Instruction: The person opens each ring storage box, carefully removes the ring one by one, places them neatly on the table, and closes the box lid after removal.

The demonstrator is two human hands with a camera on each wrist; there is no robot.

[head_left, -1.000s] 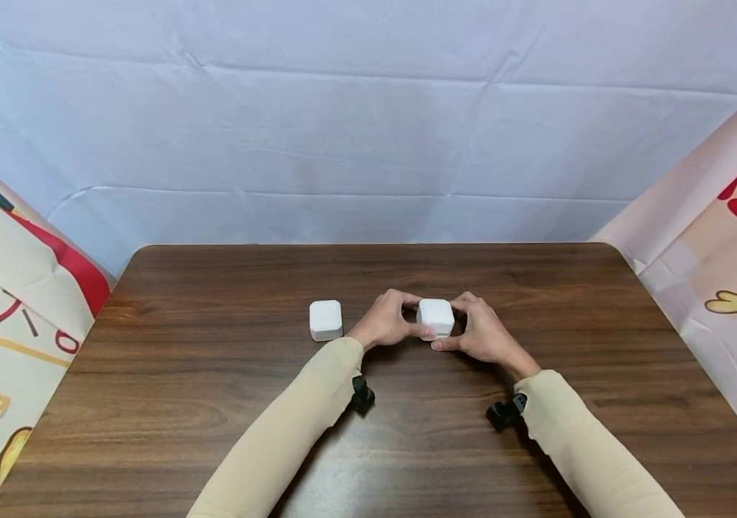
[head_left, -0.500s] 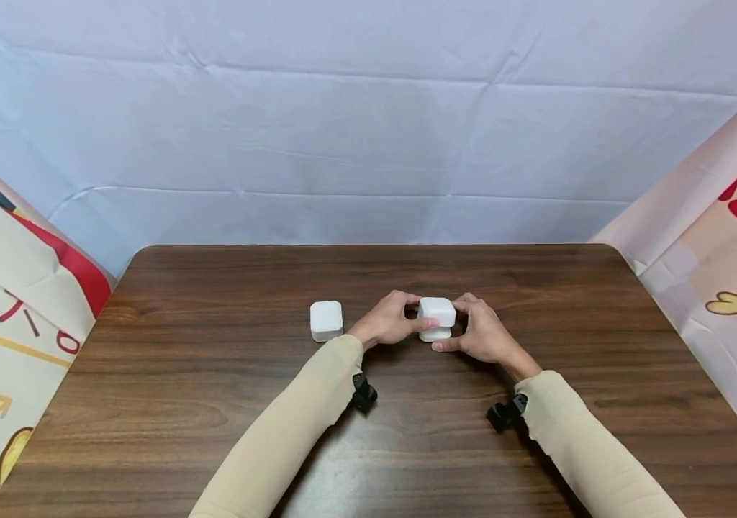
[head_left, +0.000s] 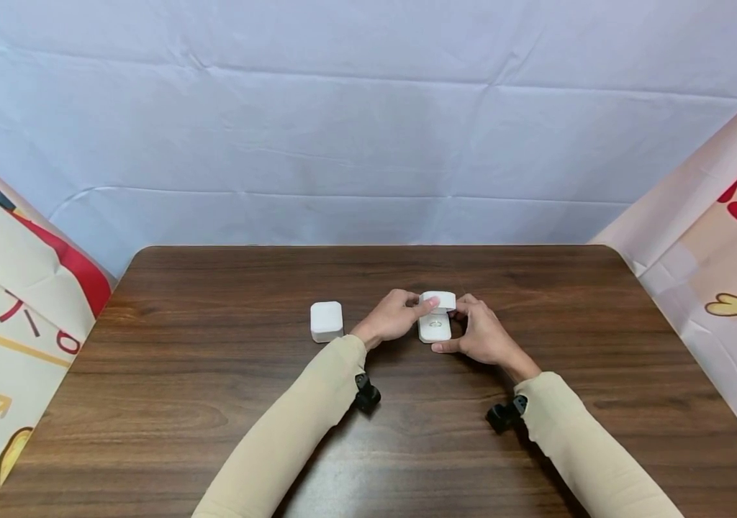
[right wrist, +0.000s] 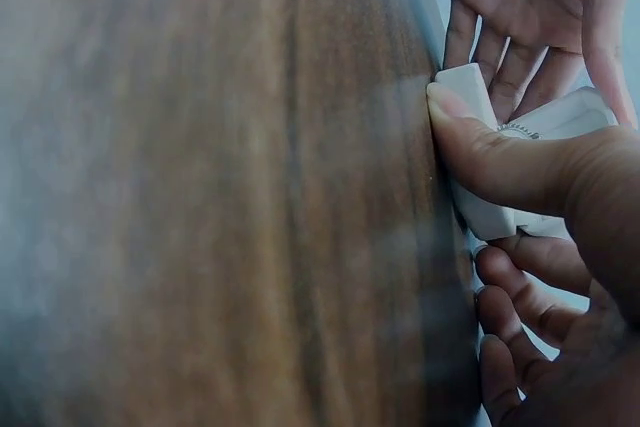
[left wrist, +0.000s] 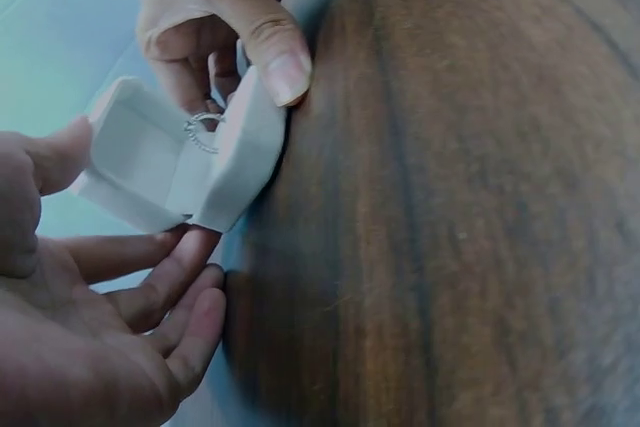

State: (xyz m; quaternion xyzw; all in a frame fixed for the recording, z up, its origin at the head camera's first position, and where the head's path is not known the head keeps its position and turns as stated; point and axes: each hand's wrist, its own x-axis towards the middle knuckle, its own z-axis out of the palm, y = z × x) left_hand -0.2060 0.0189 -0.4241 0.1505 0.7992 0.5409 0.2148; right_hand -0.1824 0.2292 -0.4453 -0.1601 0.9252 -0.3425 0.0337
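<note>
A small white ring box (head_left: 434, 338) stands on the table between my hands, its lid (head_left: 445, 301) raised toward the back. Inside, a silver ring (left wrist: 203, 133) sits upright in the left wrist view. My left hand (head_left: 394, 315) holds the lid, thumb on its front and fingers behind near the hinge. With thumb at the front and fingers at the back, my right hand (head_left: 485, 334) grips the base (right wrist: 470, 97). A second white box (head_left: 326, 321), its lid down, rests just left of my left wrist.
The brown wooden table (head_left: 213, 403) extends around both hands. Behind it hangs a pale cloth (head_left: 342, 144), with printed sheets (head_left: 725, 288) at the sides. Black cameras (head_left: 504, 415) are strapped to both wrists.
The ring box's lid has swung up and back under my left thumb, and the ring inside has come into view. My right hand has stayed in place on the base.
</note>
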